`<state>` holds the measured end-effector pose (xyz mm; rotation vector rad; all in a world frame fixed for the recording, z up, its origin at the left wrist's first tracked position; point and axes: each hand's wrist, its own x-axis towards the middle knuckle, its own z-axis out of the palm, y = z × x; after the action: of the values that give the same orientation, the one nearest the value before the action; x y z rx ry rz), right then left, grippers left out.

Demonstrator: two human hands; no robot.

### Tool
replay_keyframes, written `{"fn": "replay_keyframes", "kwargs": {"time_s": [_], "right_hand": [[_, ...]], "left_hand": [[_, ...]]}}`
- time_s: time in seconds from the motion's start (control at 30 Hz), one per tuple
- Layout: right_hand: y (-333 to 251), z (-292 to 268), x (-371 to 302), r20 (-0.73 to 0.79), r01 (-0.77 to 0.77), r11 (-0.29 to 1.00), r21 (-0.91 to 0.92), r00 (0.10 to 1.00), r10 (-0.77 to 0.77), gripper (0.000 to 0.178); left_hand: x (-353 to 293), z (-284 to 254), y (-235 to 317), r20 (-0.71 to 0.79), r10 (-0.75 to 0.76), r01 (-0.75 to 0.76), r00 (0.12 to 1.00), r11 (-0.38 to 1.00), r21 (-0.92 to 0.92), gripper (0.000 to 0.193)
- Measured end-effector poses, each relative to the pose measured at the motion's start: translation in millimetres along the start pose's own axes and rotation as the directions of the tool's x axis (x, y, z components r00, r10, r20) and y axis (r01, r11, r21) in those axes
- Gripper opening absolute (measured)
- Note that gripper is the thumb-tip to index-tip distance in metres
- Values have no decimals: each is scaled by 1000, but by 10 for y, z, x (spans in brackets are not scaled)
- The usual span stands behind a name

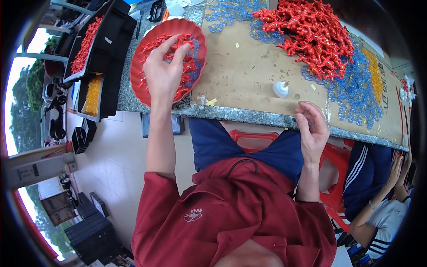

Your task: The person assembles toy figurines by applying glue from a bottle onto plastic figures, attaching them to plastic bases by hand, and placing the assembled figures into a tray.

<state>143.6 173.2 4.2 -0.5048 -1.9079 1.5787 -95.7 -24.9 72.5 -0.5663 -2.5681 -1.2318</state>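
Over a red scalloped dish (134,66) at the left, my left hand (163,73) reaches in with thumb and forefinger a little apart. Small red plastic figures (153,44) fill that dish, with some translucent blue pieces (194,49) along its right side. Red shows between my fingertips, and I see no piece clearly gripped. My right hand (315,127) hovers at the table's front edge, loosely curled with fingers apart and nothing visible in it. Just beyond it, a small white squeeze bottle (280,89) with a narrow tip stands on the cardboard.
A large heap of red figures (311,38) rises at the back right, beside blue pieces (356,98) and yellow ones (372,71). Black bins (109,49) with red and yellow parts stand at the left. Another person (378,209) sits at the right.
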Motion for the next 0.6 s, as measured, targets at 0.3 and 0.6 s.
{"fn": "replay_keyframes", "kwargs": {"time_s": [0.3,0.6], "right_hand": [[-112,128,186,17,97,933,-346,995,-97,52],[62,255,314,70,316,898,-305,948,-310,34]], "left_hand": [[-32,256,127,-118,257,-213,959,931,297,24],[-169,1454,726,233,364,-310,902,920,-240,17]]}}
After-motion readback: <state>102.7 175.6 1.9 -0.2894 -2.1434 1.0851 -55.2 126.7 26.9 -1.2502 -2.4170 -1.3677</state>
